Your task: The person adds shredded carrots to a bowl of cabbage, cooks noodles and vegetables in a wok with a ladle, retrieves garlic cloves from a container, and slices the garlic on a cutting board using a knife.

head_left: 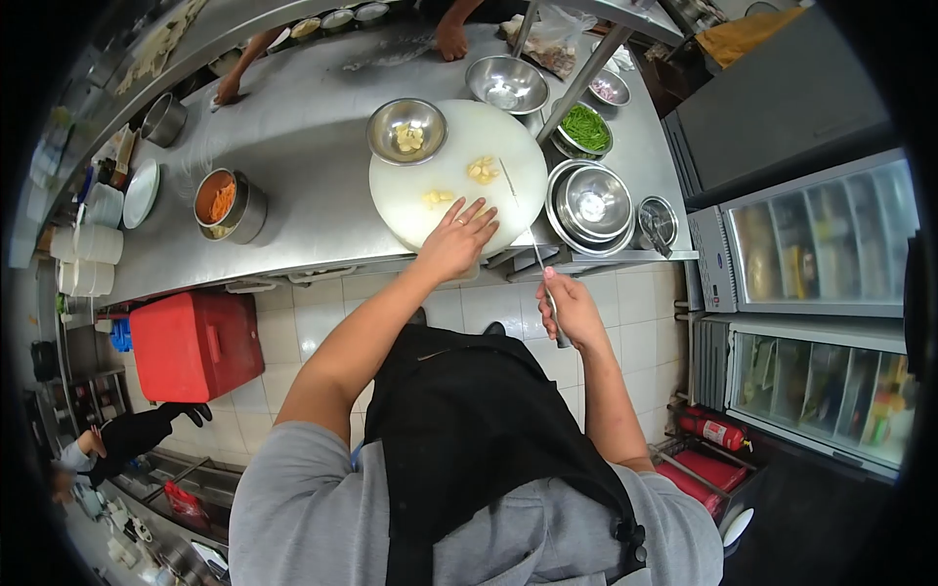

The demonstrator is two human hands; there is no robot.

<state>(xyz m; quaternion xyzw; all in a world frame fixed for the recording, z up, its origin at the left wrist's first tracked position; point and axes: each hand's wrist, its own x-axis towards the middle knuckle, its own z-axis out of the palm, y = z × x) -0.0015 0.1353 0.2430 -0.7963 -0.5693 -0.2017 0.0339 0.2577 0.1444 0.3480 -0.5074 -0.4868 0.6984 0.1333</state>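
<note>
My left hand lies with spread fingers on the near part of a round white cutting board. Just beyond its fingertips is a small group of pale yellow pieces that look like garlic. A second pile of garlic-like pieces sits farther back. My right hand is closed round the handle of a long, thin knife, held off the table's near edge, its blade pointing away across the board's right side. At the back left of the board, a steel bowl holds more such pieces.
Nested steel bowls and a bowl of chopped greens stand right of the board. A pot with orange shreds is to the left. Another person's hands rest across the table. A red cooler stands below; fridges are right.
</note>
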